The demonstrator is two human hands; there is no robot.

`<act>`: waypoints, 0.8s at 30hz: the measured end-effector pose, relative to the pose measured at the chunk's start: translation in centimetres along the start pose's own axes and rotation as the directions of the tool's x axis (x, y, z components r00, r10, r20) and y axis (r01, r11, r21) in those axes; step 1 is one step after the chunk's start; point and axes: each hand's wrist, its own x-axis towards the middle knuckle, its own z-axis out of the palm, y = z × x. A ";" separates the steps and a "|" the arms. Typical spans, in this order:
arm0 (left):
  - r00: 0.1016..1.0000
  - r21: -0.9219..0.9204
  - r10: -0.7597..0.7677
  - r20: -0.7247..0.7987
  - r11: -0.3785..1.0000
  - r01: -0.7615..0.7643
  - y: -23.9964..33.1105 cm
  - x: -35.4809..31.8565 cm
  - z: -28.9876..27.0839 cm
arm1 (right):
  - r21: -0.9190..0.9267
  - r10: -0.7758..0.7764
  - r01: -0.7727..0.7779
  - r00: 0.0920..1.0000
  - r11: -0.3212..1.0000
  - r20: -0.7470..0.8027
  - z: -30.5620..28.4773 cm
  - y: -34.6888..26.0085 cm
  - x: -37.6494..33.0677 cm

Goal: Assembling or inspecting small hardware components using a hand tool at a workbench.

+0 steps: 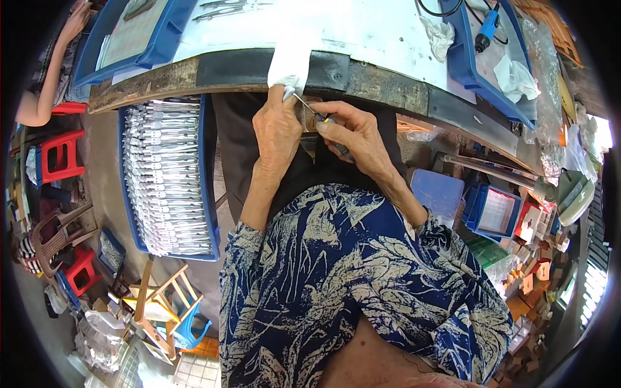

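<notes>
Nearest the camera, the blue leaf-print garment [362,284] is filling the lower middle, both forearms coming out of it toward the workbench edge [259,71]. All places are told from that edge.

Just below the edge, the left hand [277,132] is curling closed, fingers pressed together around a small piece that is mostly hidden; it looks like a slim metal part [289,94] poking out at the fingertips, but I cannot tell for sure. Just right of it, the right hand [352,132] is pinching a thin screwdriver-like tool [315,113], thumb and fingers tight on the handle, its metal shaft slanting up-left to the left hand's fingertips. A white cloth [291,64] is hanging over the edge, touching the top of the left hand.

Below the edge and to the left, a long blue tray [208,194] is holding rows of shiny metal tools, well apart from the hands. Below and right, a small blue bin [495,210] is sitting among clutter.

Beyond the edge on the bench top, a blue tray [162,45] is lying at the left and another blue tray [462,64] at the right, with a blue-handled tool [486,29] and crumpled white rags [517,77] in it. Far left, another person's arm [52,71] is reaching toward the bench.
</notes>
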 end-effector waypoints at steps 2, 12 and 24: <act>1.000 -0.021 -0.023 -0.004 1.000 0.023 0.0 0.0 0.1 | 0.009 0.012 -0.012 1.000 1.000 0.004 0.0 -0.4 0.0; 0.994 -0.096 -0.092 -0.056 0.992 0.086 0.2 -0.1 0.5 | -0.559 -0.364 0.322 0.931 0.764 0.037 0.4 -0.9 -0.1; 0.994 -0.143 -0.050 -0.095 0.989 0.036 0.5 -0.4 0.7 | -0.496 -0.129 0.139 0.990 0.857 0.055 0.3 -2.2 -0.6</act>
